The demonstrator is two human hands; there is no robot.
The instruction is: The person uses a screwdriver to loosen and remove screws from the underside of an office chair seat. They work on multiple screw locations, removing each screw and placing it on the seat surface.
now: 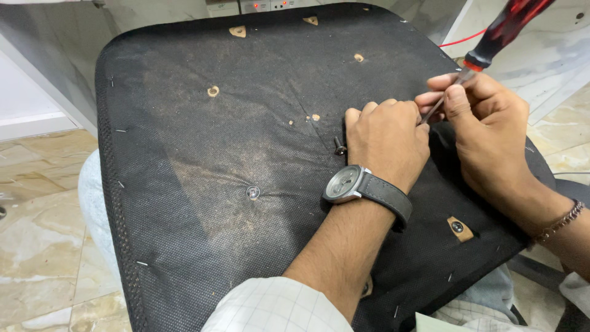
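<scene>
An upturned chair seat (203, 160), covered in dusty black fabric with stapled edges, lies across my lap. My left hand (386, 138), with a grey wristwatch, rests fisted on the seat's right side, fingers curled around the tip area of a screwdriver. My right hand (485, 126) grips the metal shaft of that screwdriver (491, 43), whose red-and-black handle points up to the right. A loose dark bolt (339, 146) stands just left of my left hand. Another bolt (252, 192) sits screwed into the seat's middle.
Several bare screw holes (212, 91) show through the fabric toward the far edge. A wooden tab with a fastener (459, 228) is near my right wrist. Marble-patterned floor tiles (37, 203) lie to the left, a white wall base behind.
</scene>
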